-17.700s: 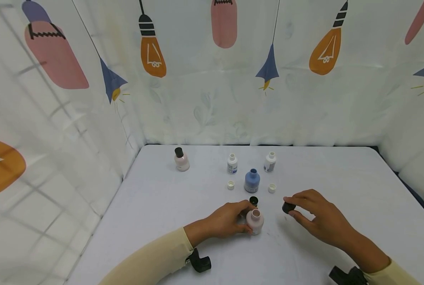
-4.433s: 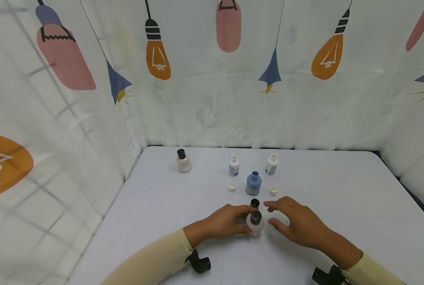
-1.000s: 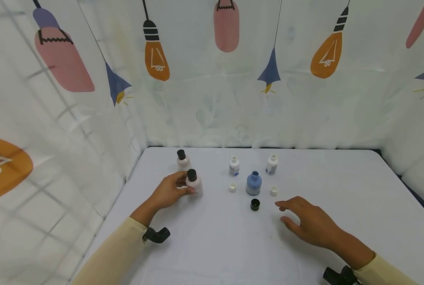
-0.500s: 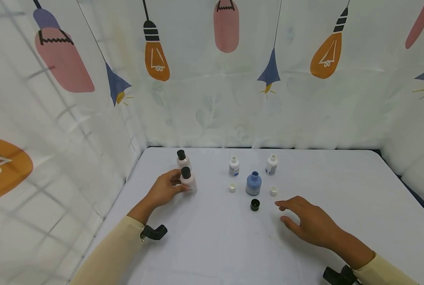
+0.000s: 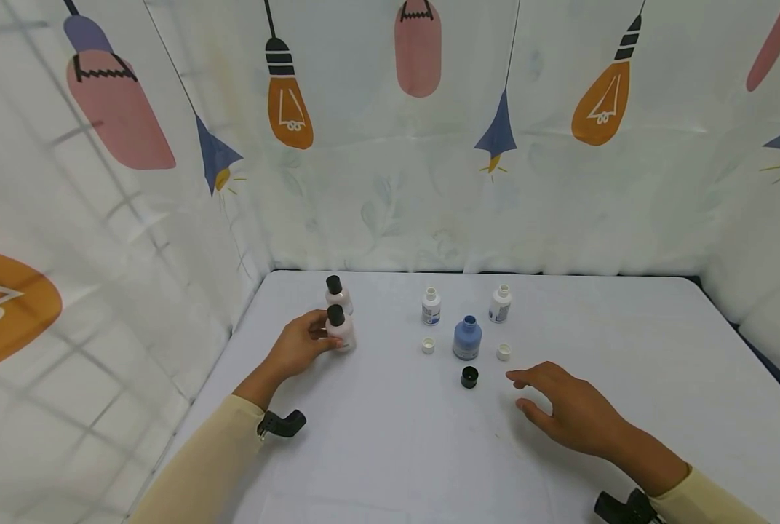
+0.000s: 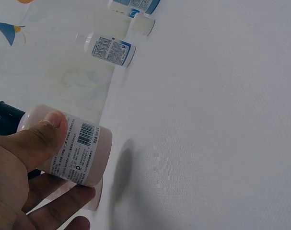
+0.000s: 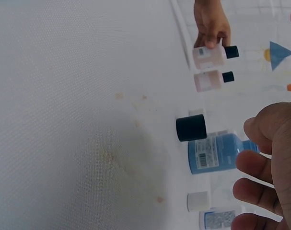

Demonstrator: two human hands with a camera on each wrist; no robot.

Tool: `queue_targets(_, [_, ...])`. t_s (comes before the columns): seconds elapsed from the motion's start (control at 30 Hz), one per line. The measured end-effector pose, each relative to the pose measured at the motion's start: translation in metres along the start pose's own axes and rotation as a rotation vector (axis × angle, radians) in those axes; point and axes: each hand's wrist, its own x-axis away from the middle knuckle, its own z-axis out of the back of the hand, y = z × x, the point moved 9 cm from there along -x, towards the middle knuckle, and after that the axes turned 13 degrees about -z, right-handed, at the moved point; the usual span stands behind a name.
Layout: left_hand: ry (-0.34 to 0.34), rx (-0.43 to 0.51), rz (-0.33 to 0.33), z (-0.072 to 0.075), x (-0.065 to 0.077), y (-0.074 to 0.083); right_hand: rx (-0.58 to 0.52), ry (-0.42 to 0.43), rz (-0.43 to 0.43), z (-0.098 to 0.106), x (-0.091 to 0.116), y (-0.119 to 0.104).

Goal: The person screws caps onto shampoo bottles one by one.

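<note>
At the left of the table, my left hand (image 5: pixel 296 346) holds a pale pink bottle (image 5: pixel 343 335) with a black cap between thumb and fingers. In the left wrist view, the thumb lies over the label of this bottle (image 6: pixel 80 143). Just behind stands a second pale pink bottle (image 5: pixel 339 297), also black-capped and partly hidden by the first. My right hand (image 5: pixel 567 407) hovers at the right with fingers relaxed and apart, holding nothing. Nearest to it are a loose black cap (image 5: pixel 469 377) and a blue bottle (image 5: pixel 467 340) with its mouth uncovered.
Two small white bottles, one on the left (image 5: pixel 431 308) and one on the right (image 5: pixel 500 306), stand uncapped behind the blue bottle. A white cap (image 5: pixel 428 346) lies before the left one, another white cap (image 5: pixel 504 352) before the right one. Printed curtains (image 5: pixel 377 196) enclose the white table (image 5: pixel 390 451).
The pink bottle's cap went from the right hand onto its neck. The left hand then carried that bottle from the middle to the far left, near the other pink one. The right hand is now empty.
</note>
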Motion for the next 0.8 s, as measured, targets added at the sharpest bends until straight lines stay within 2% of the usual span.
queue_targets(0.53, [0.047,-0.006,0.059,0.010,-0.001,-0.019,0.001,-0.011,-0.016,-0.002,-0.001,0.002])
queue_targets(0.8, [0.060,-0.023,0.068,0.015,-0.001,-0.025,0.013,-0.017,-0.026,-0.002,-0.001,0.001])
